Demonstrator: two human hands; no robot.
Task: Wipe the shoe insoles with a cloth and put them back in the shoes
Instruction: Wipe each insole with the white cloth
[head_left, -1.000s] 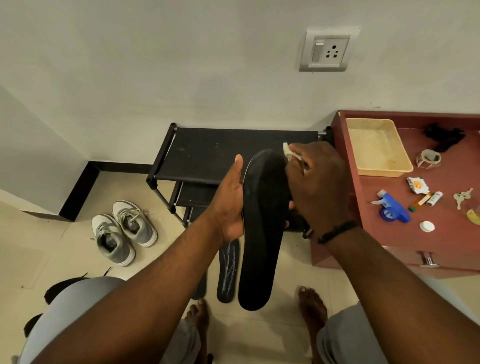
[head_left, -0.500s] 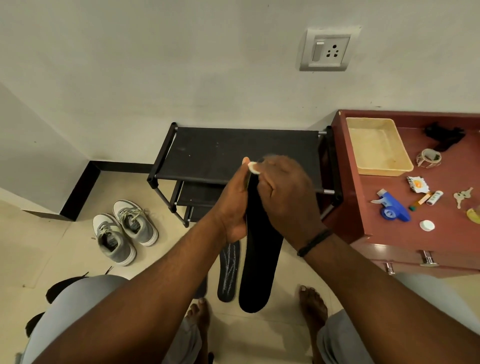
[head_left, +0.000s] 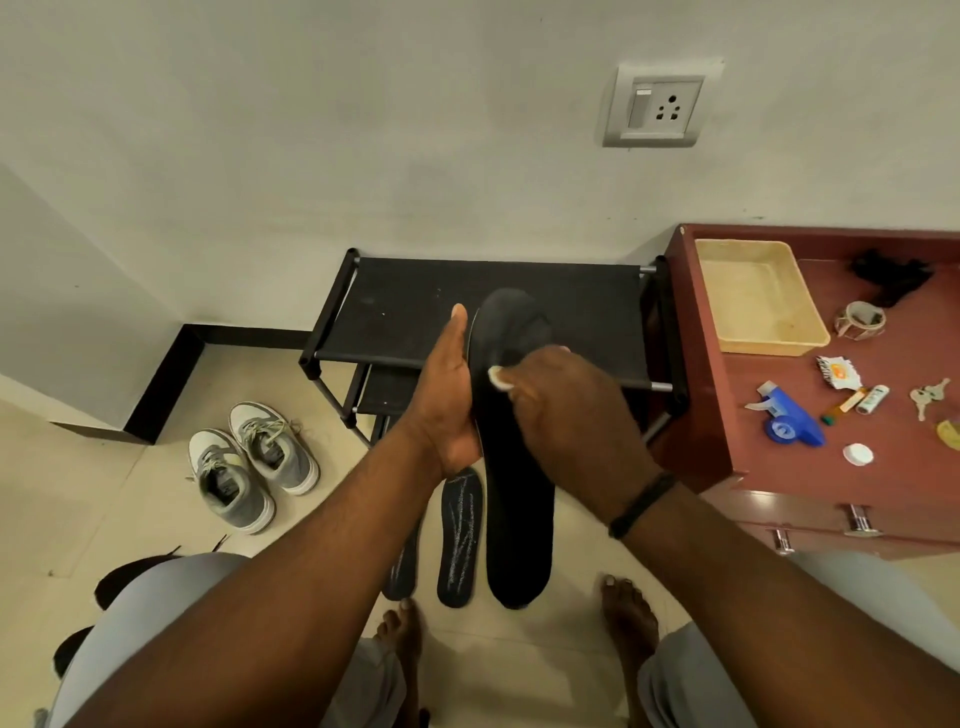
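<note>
My left hand (head_left: 451, 400) holds a long black insole (head_left: 517, 519) upright by its left edge, thumb pointing up. My right hand (head_left: 566, 410) grips a small white cloth (head_left: 500, 378) and presses it on the insole's upper half. Two more black insoles lie on the floor below: one (head_left: 460, 540) in full view, the other (head_left: 402, 571) mostly hidden behind my left forearm. A pair of grey sneakers (head_left: 252, 462) stands on the floor to the left.
A black shoe rack (head_left: 405, 312) stands against the wall behind the insole. A red-brown cabinet (head_left: 727, 415) on the right carries a beige tray (head_left: 761, 299), a blue spray head (head_left: 792, 418), keys and small items. My bare feet (head_left: 623, 608) are below.
My right hand with the cloth has slid down the insole from its top end to its upper middle. The insole's tip now shows above my hand.
</note>
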